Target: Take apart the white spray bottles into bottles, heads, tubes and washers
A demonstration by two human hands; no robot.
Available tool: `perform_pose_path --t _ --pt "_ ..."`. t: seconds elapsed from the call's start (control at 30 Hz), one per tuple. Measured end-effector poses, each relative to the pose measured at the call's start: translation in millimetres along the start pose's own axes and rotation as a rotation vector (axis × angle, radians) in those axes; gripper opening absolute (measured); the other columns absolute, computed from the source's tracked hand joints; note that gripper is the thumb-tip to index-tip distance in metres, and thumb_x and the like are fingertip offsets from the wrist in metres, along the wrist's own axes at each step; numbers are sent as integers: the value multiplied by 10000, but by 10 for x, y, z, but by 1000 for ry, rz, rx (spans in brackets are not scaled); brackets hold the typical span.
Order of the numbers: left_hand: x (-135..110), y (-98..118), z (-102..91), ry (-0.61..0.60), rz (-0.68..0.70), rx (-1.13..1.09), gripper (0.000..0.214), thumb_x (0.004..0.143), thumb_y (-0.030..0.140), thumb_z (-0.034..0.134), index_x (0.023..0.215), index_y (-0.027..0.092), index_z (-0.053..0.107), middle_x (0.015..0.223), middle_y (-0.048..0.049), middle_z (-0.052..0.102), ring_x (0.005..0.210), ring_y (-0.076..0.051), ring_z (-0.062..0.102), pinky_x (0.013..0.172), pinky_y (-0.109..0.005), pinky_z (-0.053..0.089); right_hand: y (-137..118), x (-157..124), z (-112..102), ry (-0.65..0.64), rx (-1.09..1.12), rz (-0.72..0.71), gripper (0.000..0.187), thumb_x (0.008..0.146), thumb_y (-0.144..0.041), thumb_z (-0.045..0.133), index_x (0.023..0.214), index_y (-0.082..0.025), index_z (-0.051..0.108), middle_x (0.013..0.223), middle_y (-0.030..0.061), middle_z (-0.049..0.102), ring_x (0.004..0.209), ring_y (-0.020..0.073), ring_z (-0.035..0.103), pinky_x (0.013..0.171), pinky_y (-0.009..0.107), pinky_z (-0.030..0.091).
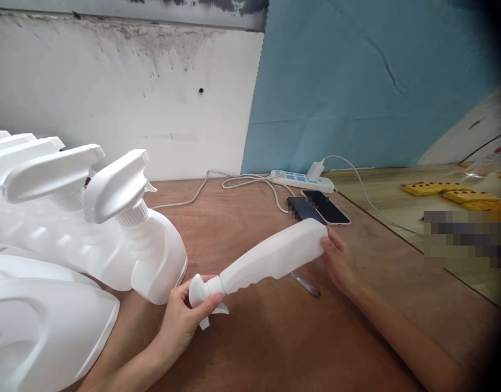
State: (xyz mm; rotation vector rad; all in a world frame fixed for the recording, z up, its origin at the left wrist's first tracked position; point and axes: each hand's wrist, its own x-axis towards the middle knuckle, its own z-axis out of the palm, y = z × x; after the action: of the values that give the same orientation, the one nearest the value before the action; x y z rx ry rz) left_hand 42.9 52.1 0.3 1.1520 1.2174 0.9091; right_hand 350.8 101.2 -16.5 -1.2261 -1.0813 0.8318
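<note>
Currently, the white plastic spray bottle is at the lower middle of the frame, slanting above the brown wooden desk. The left hand has its fingers clamped around the trigger head; the right hand pinches the base, probably for supporting both ends. At left, similar white bottles stand close together, perhaps to save room.

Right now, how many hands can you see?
2: the left hand holds the white bottle by its spray head, and the right hand holds its bottom end. The blurred patch at right might hide more.
</note>
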Motion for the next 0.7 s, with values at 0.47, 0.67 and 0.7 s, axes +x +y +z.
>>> perform_pose_path --t 0.47,0.67,0.7 --pt "-16 -52 -14 -125 58 136 356 755 440 592 917 126 628 755 -32 621 664 -140 530 561 -199 408 -195 -13 48 -59 -171 278 415 634 -551 643 821 -197 532 575 -25 552 452 104 465 395 197 306" --pt "-41 -122 -33 -55 423 390 346 759 381 622 1015 149 604 817 -43 637 697 -152 580 602 -224 471 -234 -5 35 -169 -155 409 374 689 -538 613 786 -180 570 656 -3 587 547 118 515 455 206 363" --pt "-56 -141 -39 -56 615 458 365 756 343 637 1062 149 586 873 -60 639 736 -158 589 632 -232 482 -236 -3 22 -193 -144 449 372 690 -535 616 783 -177 576 660 3 592 556 125 525 461 211 372"
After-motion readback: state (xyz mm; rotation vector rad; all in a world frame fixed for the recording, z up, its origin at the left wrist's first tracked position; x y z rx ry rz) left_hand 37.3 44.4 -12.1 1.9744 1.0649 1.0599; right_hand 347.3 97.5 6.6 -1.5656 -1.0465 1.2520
